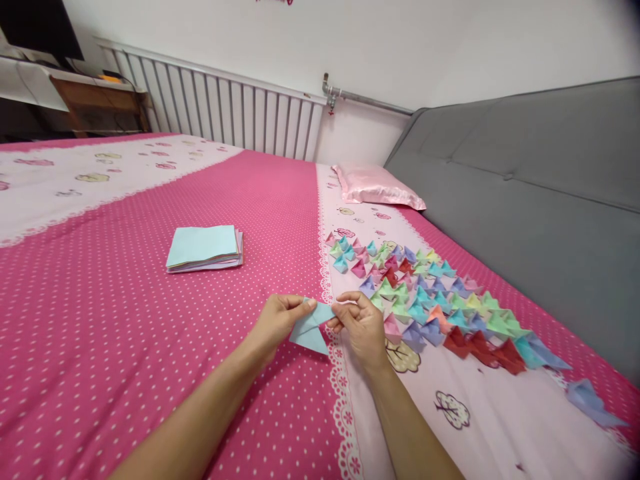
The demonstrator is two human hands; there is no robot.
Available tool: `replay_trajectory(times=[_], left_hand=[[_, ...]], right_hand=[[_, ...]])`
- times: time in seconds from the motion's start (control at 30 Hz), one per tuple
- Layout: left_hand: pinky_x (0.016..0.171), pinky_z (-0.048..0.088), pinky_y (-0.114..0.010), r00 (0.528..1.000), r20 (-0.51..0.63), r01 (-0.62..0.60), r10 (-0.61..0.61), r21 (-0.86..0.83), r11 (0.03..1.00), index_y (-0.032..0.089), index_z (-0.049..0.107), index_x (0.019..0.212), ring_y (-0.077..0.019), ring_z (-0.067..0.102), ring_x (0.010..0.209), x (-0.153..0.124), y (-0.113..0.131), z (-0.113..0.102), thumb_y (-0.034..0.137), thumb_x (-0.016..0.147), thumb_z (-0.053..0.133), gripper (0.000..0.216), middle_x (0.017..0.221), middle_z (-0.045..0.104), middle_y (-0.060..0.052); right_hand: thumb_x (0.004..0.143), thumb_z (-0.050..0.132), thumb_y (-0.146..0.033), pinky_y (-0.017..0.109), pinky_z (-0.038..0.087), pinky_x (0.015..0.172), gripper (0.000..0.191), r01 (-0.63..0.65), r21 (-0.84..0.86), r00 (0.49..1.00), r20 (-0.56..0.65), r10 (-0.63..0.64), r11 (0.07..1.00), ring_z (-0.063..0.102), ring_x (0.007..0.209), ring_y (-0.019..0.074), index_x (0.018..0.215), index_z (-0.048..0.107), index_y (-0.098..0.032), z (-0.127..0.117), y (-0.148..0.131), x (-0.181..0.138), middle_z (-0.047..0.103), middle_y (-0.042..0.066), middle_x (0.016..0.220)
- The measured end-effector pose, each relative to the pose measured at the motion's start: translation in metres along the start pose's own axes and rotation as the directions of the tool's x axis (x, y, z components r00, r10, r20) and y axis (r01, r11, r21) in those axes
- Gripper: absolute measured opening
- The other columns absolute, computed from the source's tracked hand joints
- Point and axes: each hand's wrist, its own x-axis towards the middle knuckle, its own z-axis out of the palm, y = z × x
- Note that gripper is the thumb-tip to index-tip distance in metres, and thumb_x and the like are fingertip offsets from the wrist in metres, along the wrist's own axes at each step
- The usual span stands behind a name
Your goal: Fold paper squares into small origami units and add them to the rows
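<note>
A partly folded light-blue sheet of paper (311, 328) is held between my two hands above the bed. My left hand (281, 319) pinches its upper left edge, thumb on top. On the other side, my right hand (359, 324) grips the right corner between thumb and fingers. Crease lines and a flap hanging toward me show on the paper. To the right lie many folded paper boats (435, 300) in blue, green, pink, red and purple, set in rough rows. A stack of paper sheets (204, 248), light blue on top, rests to the left.
Under everything is a pink dotted bedspread (125, 320) with pale printed bands. A pink pillow (377, 185) lies at the far end, beside a grey padded headboard (530, 173). Beyond stand a white radiator (220, 100) and a desk (100, 100) with a monitor (43, 30).
</note>
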Motion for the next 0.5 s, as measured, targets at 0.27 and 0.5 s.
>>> replay_trajectory(times=[0.27, 0.5], left_hand=[[0.047, 0.034, -0.021, 0.998, 0.066, 0.009, -0.001, -0.12, 0.993, 0.011, 0.061, 0.057, -0.008, 0.045, 0.044, -0.0015, -0.0011, -0.0003, 0.04, 0.073, 0.06, 0.033, 0.049, 0.055, -0.001], [0.055, 0.039, -0.022, 0.998, 0.032, -0.044, 0.051, -0.192, 0.98, 0.011, 0.065, 0.067, -0.0093, 0.05, 0.05, -0.0012, -0.0008, 0.0028, 0.038, 0.073, 0.062, 0.028, 0.056, 0.06, -0.002]], right_hand=[[0.074, 0.062, -0.036, 0.016, 0.042, 0.044, 0.023, 0.01, 0.05, 1.0, -0.026, -0.009, 0.999, 0.057, 0.044, 0.009, 0.088, 0.055, -0.019, -0.0032, 0.0019, 0.0029, 0.061, -0.004, 0.051], [0.067, 0.069, -0.032, 0.022, 0.045, 0.059, 0.026, -0.05, 0.086, 0.986, 0.162, 0.036, 0.995, 0.058, 0.064, 0.0122, 0.087, 0.061, -0.017, -0.0011, 0.0051, -0.0011, 0.063, 0.0, 0.071]])
